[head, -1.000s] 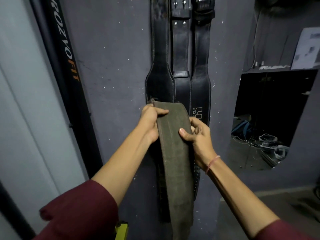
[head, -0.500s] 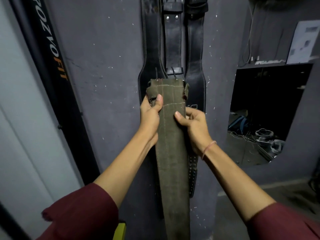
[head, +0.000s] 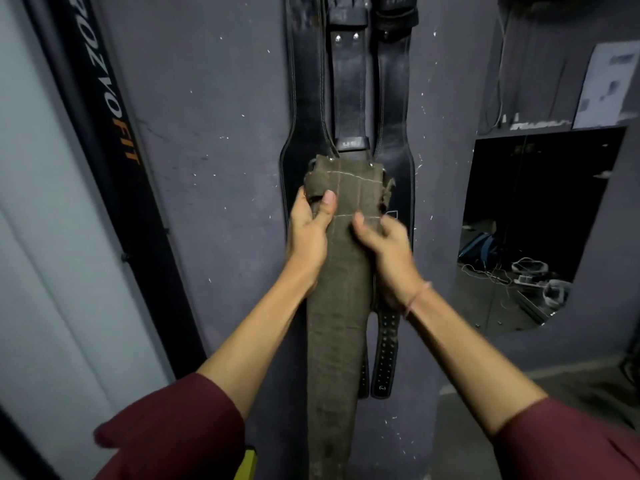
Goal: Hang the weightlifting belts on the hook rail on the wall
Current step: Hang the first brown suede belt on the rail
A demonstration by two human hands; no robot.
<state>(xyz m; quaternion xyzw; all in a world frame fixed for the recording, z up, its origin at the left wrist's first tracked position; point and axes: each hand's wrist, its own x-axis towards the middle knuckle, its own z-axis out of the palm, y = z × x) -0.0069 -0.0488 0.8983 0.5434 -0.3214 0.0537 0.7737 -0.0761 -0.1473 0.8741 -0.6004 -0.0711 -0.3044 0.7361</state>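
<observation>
Grey wall [head: 214, 98]: three black leather belts [head: 346, 81] hang side by side. Olive suede weightlifting belt [head: 337, 306] held upright against them; left hand [head: 308, 233] clamped on its upper left edge, right hand [head: 388, 247] gripping its right edge.

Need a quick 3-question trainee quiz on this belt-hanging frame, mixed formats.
1. True or false: the olive-green canvas belt is held by both hands.
2. Multiple choice: the black leather belts on the grey wall hang A) left of, B) behind and above, C) below the canvas belt's top end.
3. Fill in: the thin band sits on the ___ wrist.

Key: 1 true, with the left hand and right hand gripping near its top; 2 B; 3 right.
</observation>
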